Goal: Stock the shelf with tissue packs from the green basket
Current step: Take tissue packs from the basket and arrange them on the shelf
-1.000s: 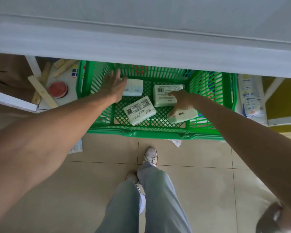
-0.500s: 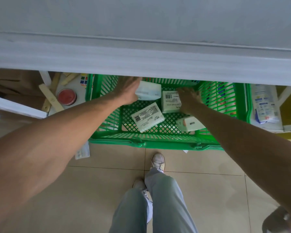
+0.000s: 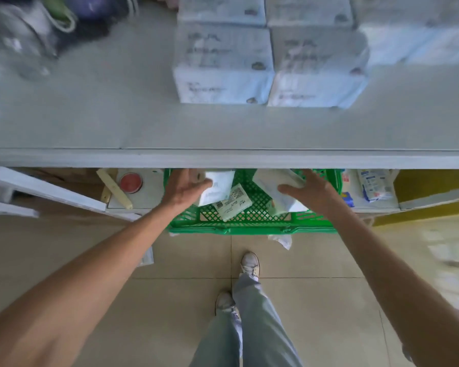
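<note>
The green basket [image 3: 252, 229] stands on the floor under the shelf edge. My left hand [image 3: 182, 189] grips a white tissue pack [image 3: 217, 188] lifted above the basket's left side. My right hand [image 3: 309, 190] holds another white tissue pack [image 3: 270, 184] above the right side. A tissue pack with a barcode label [image 3: 232, 203] lies flat on the basket floor. On the grey shelf [image 3: 117, 123] above, stacked tissue packs [image 3: 223, 83] stand in rows at the upper right, blurred.
The shelf's front lip [image 3: 223, 158] overhangs the basket's far side. A red-lidded jar [image 3: 130, 182] and wooden sticks [image 3: 113, 188] lie left of the basket. A blue-printed packet [image 3: 374, 185] lies to its right. My feet [image 3: 239, 284] stand on the beige tiles.
Both hands have closed on tissue packs and lifted them off the basket floor. The view has tilted up, so the shelf top and its stacked packs now show.
</note>
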